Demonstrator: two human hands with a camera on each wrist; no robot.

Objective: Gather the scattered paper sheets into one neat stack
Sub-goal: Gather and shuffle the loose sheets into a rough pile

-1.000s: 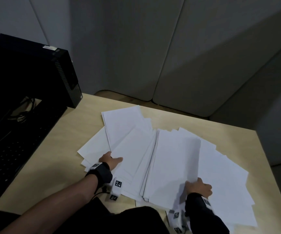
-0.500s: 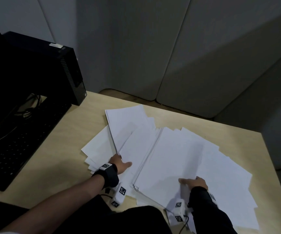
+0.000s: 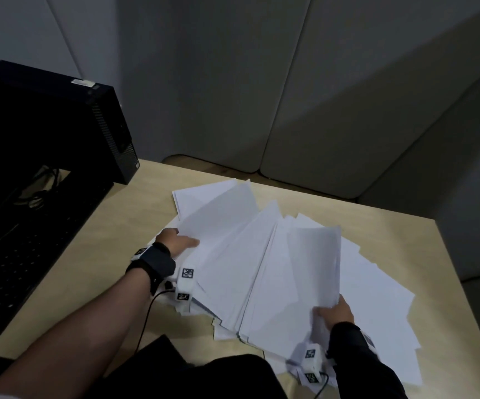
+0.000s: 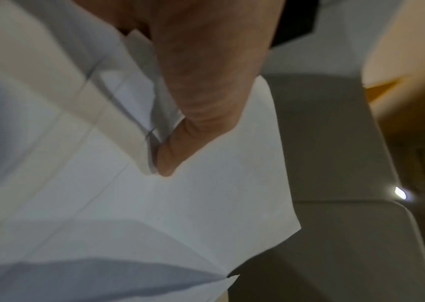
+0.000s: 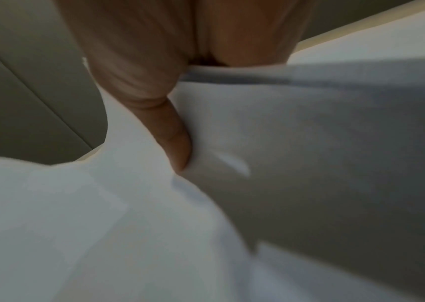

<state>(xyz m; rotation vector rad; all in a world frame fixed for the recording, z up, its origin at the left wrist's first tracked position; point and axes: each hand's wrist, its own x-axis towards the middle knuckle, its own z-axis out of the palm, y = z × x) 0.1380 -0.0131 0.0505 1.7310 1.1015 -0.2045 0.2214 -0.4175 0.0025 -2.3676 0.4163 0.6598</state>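
Note:
Several white paper sheets (image 3: 262, 263) lie fanned across the wooden desk (image 3: 135, 214), overlapping from the middle to the right edge. My left hand (image 3: 175, 241) holds the left edge of the pile, thumb on top of a sheet (image 4: 180, 204) and fingers hidden beneath. A raised sheet (image 3: 313, 266) stands up from the pile, pinched at its near corner by my right hand (image 3: 334, 311). In the right wrist view my thumb (image 5: 177, 147) presses into that sheet (image 5: 309, 163). The lower sheets are hidden by the upper ones.
A black computer tower (image 3: 60, 119) stands at the back left with a black keyboard (image 3: 17, 254) in front of it. Grey padded wall panels (image 3: 262, 82) close off the back. The desk's right edge (image 3: 463, 283) runs close to the outermost sheets.
My left hand pushed the left sheets inward, so they now overlap the middle pile. My right hand lifted a sheet off the right side of the pile.

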